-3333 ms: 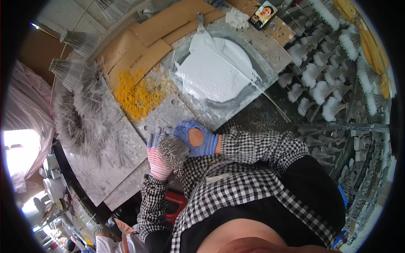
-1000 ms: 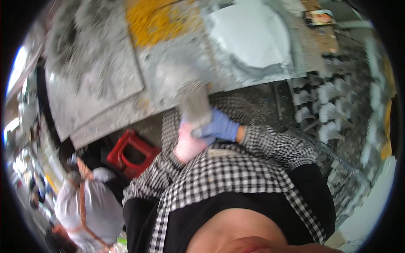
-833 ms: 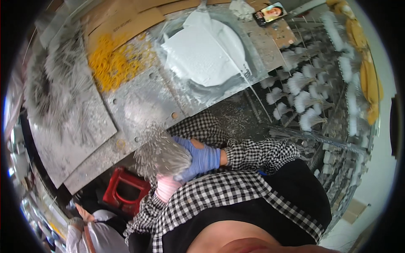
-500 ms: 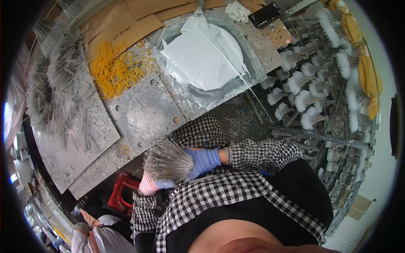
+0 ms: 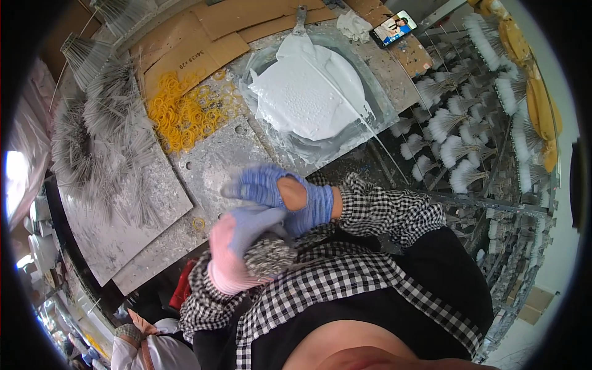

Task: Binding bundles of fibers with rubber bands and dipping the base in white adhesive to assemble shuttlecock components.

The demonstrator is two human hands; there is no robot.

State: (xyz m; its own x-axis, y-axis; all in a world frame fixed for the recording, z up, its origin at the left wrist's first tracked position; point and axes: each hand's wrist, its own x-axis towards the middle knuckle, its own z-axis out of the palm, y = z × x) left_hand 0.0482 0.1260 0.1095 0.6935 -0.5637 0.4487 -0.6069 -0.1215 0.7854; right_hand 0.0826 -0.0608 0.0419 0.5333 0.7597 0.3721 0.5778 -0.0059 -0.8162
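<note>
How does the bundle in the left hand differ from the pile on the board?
The bundle is packed together in the left hand; the pile lies loosely spread on the board. The bundle is far smaller than the pile. The bundle shows mainly crowded strand ends, while the pile shows strands lengthwise, fanning out. Both are grey and made of many thin strands.

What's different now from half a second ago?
The right hand has moved forward and leftward, seemingly letting go of the grey bundle, which the left hand holds nearer the body. The phone screen, dark then, is lit. The yellow bands and white paste look unchanged.
</note>
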